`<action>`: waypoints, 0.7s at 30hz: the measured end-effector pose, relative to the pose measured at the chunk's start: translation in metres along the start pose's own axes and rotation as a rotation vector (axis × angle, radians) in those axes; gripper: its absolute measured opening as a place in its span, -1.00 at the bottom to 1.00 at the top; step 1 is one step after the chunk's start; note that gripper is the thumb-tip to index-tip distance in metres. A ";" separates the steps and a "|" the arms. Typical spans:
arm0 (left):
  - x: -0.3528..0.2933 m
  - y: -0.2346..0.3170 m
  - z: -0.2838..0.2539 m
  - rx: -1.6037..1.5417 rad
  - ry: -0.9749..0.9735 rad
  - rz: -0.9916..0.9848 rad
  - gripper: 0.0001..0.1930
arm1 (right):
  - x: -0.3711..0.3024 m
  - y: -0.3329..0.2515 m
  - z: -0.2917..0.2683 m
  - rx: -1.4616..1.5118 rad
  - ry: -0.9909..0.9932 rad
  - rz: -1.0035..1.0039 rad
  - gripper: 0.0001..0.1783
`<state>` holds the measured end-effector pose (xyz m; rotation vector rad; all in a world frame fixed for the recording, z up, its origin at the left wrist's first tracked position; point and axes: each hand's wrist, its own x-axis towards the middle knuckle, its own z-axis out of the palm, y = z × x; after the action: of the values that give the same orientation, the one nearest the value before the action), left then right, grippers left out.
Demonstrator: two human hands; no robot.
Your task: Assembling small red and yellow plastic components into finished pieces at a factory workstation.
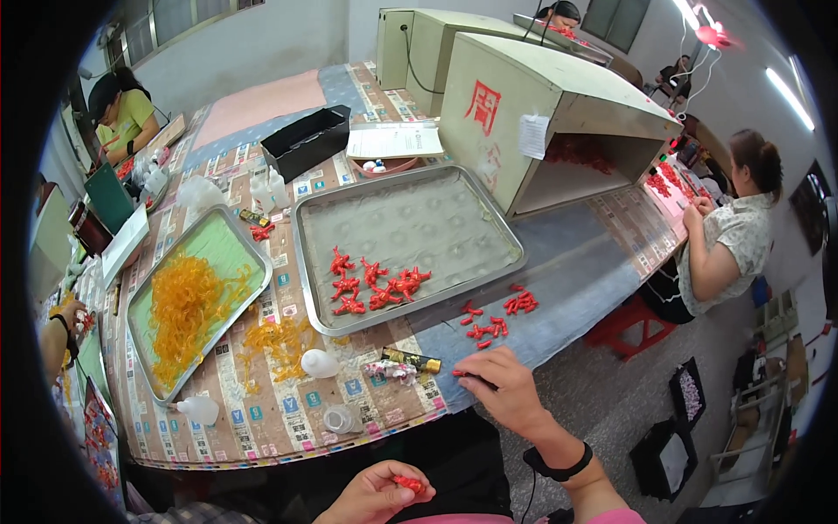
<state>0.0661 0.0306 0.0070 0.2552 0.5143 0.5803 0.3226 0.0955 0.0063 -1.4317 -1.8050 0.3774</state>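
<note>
Two red plastic pieces are pinched: one (408, 483) by the left hand (375, 496), another (463, 375), mostly hidden, by the right hand (506, 389) at the desk (288, 419) front edge.

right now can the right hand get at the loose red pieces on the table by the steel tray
Probably yes. The right hand rests on the table edge just below the loose red pieces, and only bare tabletop lies between them; the steel tray sits off to the side.

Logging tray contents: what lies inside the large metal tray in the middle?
The large metal tray holds a cluster of small red pieces near its front edge; the rest shows bare liner. Anything beneath the pieces is hidden.
</note>
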 end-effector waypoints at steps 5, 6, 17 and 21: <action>0.006 0.002 -0.001 -0.012 0.008 0.006 -0.74 | 0.002 0.004 0.000 0.027 -0.022 -0.016 -0.76; 0.007 0.003 0.000 -0.010 0.021 -0.006 -0.74 | 0.002 0.005 0.000 0.038 -0.028 -0.012 -0.76; 0.011 0.006 0.000 -0.016 0.049 0.027 -0.79 | 0.000 0.011 -0.016 0.057 0.150 0.046 -0.80; 0.012 0.004 0.003 0.049 0.054 0.055 -0.72 | 0.006 0.019 -0.027 -0.073 0.234 0.057 -0.83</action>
<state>0.0749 0.0407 0.0063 0.3019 0.5759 0.6297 0.3551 0.1010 0.0141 -1.5136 -1.6060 0.1659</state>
